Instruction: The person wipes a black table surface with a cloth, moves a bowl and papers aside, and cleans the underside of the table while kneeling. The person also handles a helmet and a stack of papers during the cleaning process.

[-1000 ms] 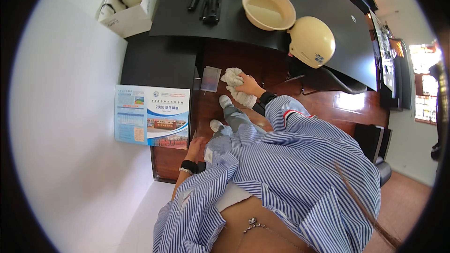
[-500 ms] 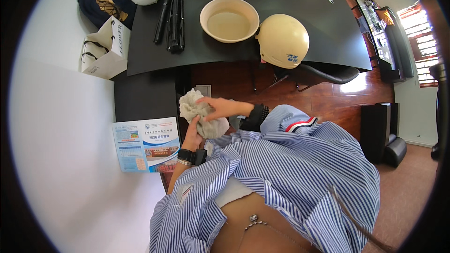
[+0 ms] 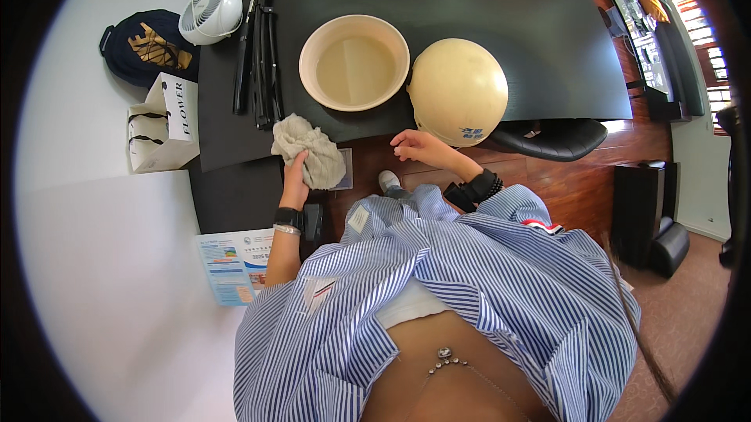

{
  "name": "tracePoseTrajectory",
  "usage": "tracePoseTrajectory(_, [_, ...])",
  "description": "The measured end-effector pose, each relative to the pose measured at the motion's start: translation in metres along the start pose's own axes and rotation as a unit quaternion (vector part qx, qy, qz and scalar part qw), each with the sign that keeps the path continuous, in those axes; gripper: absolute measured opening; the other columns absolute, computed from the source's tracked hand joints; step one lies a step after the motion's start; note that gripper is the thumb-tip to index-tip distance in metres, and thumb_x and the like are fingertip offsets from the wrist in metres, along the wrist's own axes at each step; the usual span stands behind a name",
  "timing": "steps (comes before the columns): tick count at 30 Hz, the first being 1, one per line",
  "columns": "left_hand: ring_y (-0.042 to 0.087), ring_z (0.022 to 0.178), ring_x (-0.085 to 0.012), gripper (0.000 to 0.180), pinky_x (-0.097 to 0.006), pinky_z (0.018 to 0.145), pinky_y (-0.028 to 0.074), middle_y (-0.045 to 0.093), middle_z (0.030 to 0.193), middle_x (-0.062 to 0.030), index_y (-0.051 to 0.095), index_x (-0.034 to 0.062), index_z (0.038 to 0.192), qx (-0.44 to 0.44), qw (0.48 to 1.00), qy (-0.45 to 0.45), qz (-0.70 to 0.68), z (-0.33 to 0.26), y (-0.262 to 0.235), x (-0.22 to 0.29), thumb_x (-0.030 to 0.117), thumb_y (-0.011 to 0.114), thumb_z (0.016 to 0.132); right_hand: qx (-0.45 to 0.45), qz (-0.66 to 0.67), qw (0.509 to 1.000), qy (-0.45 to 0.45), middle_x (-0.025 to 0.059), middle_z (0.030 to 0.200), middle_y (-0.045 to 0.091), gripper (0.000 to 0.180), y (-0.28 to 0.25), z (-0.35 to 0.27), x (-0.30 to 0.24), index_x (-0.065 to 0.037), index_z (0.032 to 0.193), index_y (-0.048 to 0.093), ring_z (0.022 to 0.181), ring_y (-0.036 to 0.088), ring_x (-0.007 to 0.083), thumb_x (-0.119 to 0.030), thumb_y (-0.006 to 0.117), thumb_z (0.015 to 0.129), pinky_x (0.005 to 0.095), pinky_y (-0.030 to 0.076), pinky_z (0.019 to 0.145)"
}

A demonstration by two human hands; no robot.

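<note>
My left hand (image 3: 293,183) grips a crumpled, greyish-white cloth (image 3: 309,150) from below, in front of the black table's near edge. My right hand (image 3: 422,148) is off the cloth, its fingers loosely bent and nothing seen in them. It is nearest to a cream helmet (image 3: 455,87), just below its lower left edge. Left of the helmet a beige basin (image 3: 310,82) with cloudy liquid in it stands on the table. The cloth is apart from the basin, below and to the left of it.
On the black table (image 3: 516,23) lie a folded black tripod (image 3: 266,70) and a white fan (image 3: 211,14). A dark cap-like item (image 3: 149,48) and white paper bag (image 3: 178,117) are at left. A brochure (image 3: 227,265) lies nearer me; a black chair (image 3: 551,140) stands right.
Both hands were on the cloth; my right hand has let go and moved right, toward the helmet. My left hand has carried the cloth forward and left, closer to the table.
</note>
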State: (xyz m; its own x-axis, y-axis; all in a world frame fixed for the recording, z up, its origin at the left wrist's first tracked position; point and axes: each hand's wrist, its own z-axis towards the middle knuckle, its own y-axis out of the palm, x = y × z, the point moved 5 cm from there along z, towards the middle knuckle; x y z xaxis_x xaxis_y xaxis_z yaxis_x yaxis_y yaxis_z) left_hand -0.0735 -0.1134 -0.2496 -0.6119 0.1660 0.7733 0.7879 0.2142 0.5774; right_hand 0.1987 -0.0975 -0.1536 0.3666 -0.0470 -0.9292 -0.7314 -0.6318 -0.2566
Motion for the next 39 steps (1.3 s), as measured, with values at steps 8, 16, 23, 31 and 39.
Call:
tracePoseTrajectory(8, [0.048,0.102,-0.0218,0.051,-0.032,0.084,0.040,0.047,0.115,-0.0106,0.038,-0.0016,0.119,0.038,0.986,0.054,0.153,0.063,-0.008,0.009,0.022,0.059,0.079,0.037,0.043,0.998,-0.036,0.0038,0.085,0.056,0.022,0.014,-0.002,0.019,-0.002,0.102,0.050,0.081,0.052,0.0101,-0.013,0.050,0.083,0.0236,0.042,0.075])
tracePoseTrajectory(16, [0.042,0.098,-0.0403,0.069,-0.044,0.083,0.036,0.041,0.110,-0.0274,0.042,-0.0085,0.111,0.237,0.737,0.042,0.631,0.048,-0.009,0.033,0.049,0.053,0.074,0.089,0.045,0.994,-0.054,0.0047,0.089,0.057,0.022,-0.009,-0.021,-0.015,-0.002,0.103,0.051,0.082,0.053,0.0111,-0.012,0.050,0.083,0.0240,0.042,0.075])
tracePoseTrajectory(23, [0.043,0.099,-0.0327,0.065,-0.040,0.083,0.035,0.041,0.111,-0.0212,0.040,-0.0037,0.112,0.272,0.777,0.087,0.561,0.045,0.006,0.071,0.044,0.058,0.071,0.140,0.106,0.983,-0.057,0.0042,0.085,0.058,0.021,-0.084,-0.040,-0.080,-0.002,0.102,0.052,0.074,0.054,0.0091,-0.013,0.049,0.084,0.0219,0.042,0.070])
tracePoseTrajectory(31, [0.050,0.073,-0.0139,0.019,-0.025,0.067,0.042,0.052,0.084,-0.0080,0.049,-0.0001,0.098,0.158,0.865,0.251,0.405,0.012,0.089,0.083,0.007,0.050,0.081,0.446,0.048,0.893,-0.048,0.0030,0.078,0.055,0.022,-0.209,-0.065,-0.032,-0.001,0.087,0.057,0.068,0.051,0.0096,-0.022,0.054,0.081,0.0219,0.041,0.060])
tracePoseTrajectory(39, [0.049,0.098,-0.0159,0.039,-0.027,0.083,0.039,0.049,0.109,-0.0112,0.041,0.0010,0.117,-0.114,0.938,-0.002,0.328,0.031,0.227,0.007,0.025,0.048,0.086,0.406,0.028,0.906,0.117,0.0253,0.130,0.025,0.066,-0.229,-0.052,0.017,-0.007,0.133,0.017,0.120,0.028,0.0342,-0.049,0.037,0.085,0.0402,0.026,0.097])
